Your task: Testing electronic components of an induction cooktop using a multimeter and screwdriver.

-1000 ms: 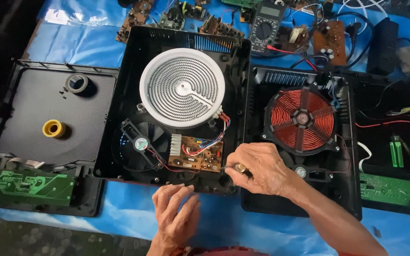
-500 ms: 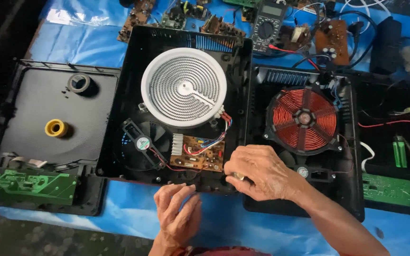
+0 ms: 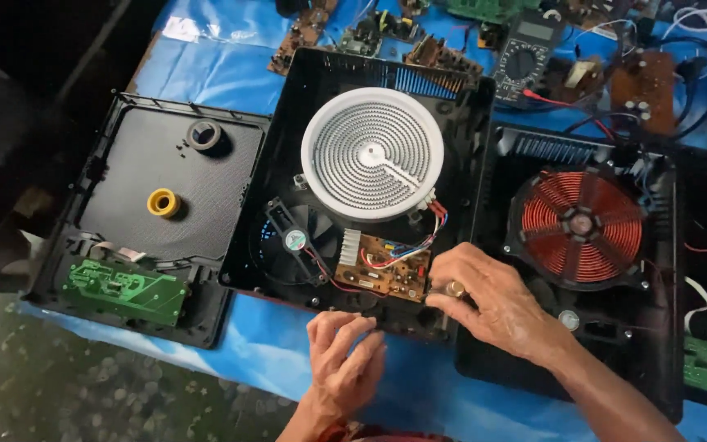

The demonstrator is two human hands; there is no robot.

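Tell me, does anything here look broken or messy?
Yes. The middle cooker lies open, its brown circuit board and wires bare beside the right hand. Its cover sits apart on the left, and loose boards are scattered behind.

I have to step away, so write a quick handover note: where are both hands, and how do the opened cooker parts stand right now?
Right hand pinches a small brass-coloured round part at the right edge of the brown circuit board.
Left hand rests empty on the near rim of the open black cooker housing.
Done: cover off; white spiral heating disc, black fan and board exposed.
Left: the red and blue wires remain attached to the board.
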